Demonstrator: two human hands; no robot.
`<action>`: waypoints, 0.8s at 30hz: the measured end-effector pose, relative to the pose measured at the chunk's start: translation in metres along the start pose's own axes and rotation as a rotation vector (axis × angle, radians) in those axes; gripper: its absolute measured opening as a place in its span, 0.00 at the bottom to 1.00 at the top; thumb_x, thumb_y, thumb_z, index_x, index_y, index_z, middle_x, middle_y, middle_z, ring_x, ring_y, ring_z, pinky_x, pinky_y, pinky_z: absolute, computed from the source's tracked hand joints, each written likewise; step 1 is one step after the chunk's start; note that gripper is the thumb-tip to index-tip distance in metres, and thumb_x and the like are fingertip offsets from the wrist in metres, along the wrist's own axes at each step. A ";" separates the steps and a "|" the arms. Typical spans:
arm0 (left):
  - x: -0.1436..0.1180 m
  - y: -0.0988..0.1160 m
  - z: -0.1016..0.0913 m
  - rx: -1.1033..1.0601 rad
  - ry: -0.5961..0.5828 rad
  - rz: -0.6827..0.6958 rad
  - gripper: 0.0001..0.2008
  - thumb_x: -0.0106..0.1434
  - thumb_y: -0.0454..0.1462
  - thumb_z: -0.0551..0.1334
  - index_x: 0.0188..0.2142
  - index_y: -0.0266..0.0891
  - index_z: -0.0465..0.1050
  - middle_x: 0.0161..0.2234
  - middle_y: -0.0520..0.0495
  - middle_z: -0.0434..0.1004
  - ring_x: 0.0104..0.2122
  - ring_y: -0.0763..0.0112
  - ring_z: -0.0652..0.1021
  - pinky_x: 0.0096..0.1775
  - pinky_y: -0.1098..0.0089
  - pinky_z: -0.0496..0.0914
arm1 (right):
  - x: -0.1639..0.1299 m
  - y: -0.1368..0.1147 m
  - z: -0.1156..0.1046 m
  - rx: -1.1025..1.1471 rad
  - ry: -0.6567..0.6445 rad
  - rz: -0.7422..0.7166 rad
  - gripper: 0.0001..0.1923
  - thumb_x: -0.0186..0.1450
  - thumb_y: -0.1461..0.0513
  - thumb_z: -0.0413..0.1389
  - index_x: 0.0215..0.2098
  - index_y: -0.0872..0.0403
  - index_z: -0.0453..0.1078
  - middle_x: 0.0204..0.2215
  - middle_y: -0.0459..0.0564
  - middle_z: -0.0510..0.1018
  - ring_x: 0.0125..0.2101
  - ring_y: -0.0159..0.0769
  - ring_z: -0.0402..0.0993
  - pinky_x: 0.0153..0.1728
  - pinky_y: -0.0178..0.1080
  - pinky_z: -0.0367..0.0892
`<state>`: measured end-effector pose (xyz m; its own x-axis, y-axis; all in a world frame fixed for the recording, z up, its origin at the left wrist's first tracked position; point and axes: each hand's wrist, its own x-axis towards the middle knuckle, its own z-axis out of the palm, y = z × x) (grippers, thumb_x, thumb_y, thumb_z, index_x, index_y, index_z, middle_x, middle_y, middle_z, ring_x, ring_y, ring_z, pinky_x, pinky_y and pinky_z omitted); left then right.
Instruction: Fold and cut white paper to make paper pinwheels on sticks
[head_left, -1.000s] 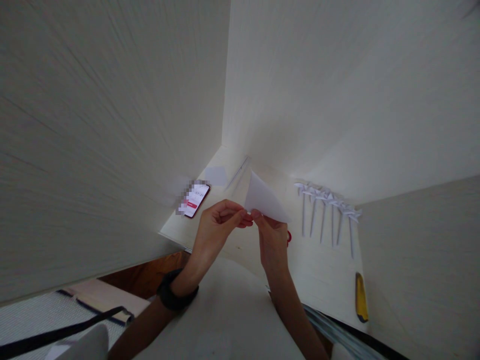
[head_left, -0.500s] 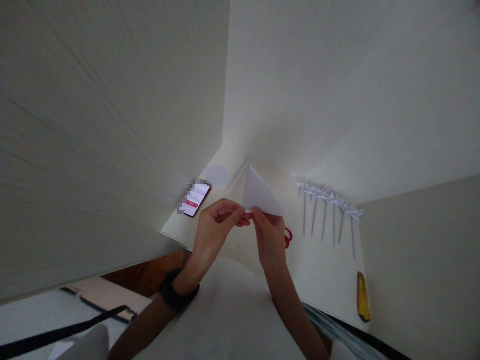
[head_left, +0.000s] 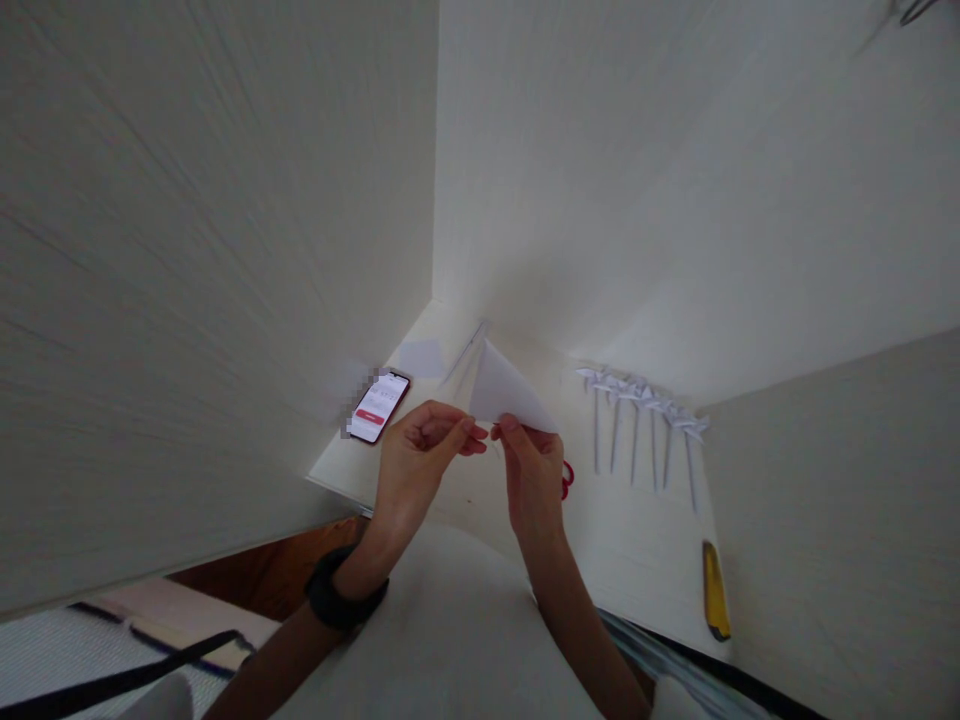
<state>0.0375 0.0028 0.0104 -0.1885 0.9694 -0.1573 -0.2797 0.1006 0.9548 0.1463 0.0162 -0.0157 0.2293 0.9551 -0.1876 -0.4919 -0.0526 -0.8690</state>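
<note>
Both hands are close together over the desk, at the lower edge of a white triangular sheet of paper [head_left: 508, 385]. My left hand [head_left: 420, 455], wearing a black wristband, has thumb and fingertips pinched together at the paper's lower left corner. My right hand [head_left: 534, 475] pinches the lower edge a little to the right, its thumb on top and its other fingers partly hidden. A narrow gap separates the two sets of fingertips. Red-handled scissors [head_left: 568, 480] lie partly hidden behind my right hand.
A lit phone [head_left: 381, 408] lies at the left, near a small white paper piece [head_left: 421, 358] and a thin paper stick [head_left: 461, 358]. To the right are several white sticks with folded paper tops [head_left: 645, 395] and a yellow cutter [head_left: 715, 592]. Walls enclose the desk [head_left: 630, 555].
My fingertips have drawn slightly apart along the paper's lower edge. The whole view has shifted a little, so the desk items appear further left.
</note>
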 end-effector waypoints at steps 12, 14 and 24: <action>0.000 -0.009 0.002 -0.043 0.009 0.032 0.06 0.56 0.37 0.68 0.28 0.37 0.73 0.23 0.52 0.82 0.21 0.75 0.80 0.27 0.77 0.74 | 0.008 -0.019 -0.020 0.000 -0.035 -0.191 0.05 0.55 0.60 0.64 0.27 0.52 0.74 0.23 0.41 0.67 0.27 0.29 0.61 0.32 0.34 0.58; -0.001 -0.010 0.002 -0.047 0.008 0.016 0.07 0.56 0.38 0.68 0.28 0.37 0.73 0.23 0.52 0.82 0.22 0.75 0.80 0.28 0.77 0.73 | 0.007 -0.020 -0.020 -0.024 -0.041 -0.197 0.05 0.55 0.60 0.64 0.27 0.52 0.74 0.23 0.41 0.67 0.27 0.29 0.60 0.32 0.34 0.58; -0.008 -0.004 -0.008 0.038 0.046 -0.003 0.07 0.55 0.38 0.68 0.28 0.36 0.73 0.23 0.49 0.81 0.23 0.71 0.80 0.29 0.73 0.74 | 0.016 -0.026 -0.036 -0.284 -0.205 -0.216 0.08 0.56 0.58 0.64 0.35 0.50 0.76 0.33 0.45 0.75 0.34 0.34 0.70 0.37 0.36 0.66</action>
<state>0.0330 -0.0070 0.0060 -0.2315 0.9578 -0.1705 -0.2441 0.1125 0.9632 0.1926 0.0226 -0.0128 0.1154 0.9899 0.0827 -0.1927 0.1040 -0.9757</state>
